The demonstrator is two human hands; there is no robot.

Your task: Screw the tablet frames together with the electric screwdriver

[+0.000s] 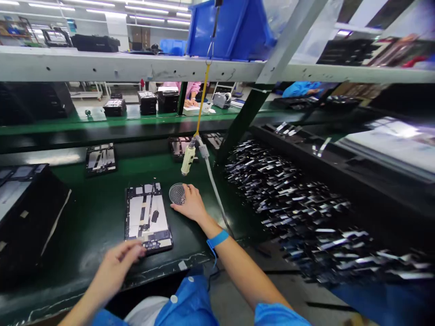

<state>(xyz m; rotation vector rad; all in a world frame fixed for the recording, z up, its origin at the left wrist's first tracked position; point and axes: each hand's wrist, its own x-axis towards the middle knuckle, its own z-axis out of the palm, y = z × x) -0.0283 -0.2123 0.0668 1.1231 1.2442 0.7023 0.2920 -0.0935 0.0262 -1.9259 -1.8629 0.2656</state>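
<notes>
An opened tablet chassis (147, 217) lies flat on the green bench mat, its boards and white panels facing up. My left hand (118, 262) rests at its near edge, fingertips touching the lower left corner. My right hand (190, 204) lies just right of the chassis, fingers over a small round mesh dish (176, 194); whether it grips anything is hidden. A blue wrist strap (217, 238) circles my right wrist. A cream electric screwdriver (188, 159) hangs on a yellow cord above the dish.
A heap of black and silver strip parts (299, 199) fills the bench to the right. Black trays (23, 208) stand at the left. More chassis (100, 159) lie further back. A shelf beam (136, 68) with a blue bin (234, 29) runs overhead. A person in pink sits beyond.
</notes>
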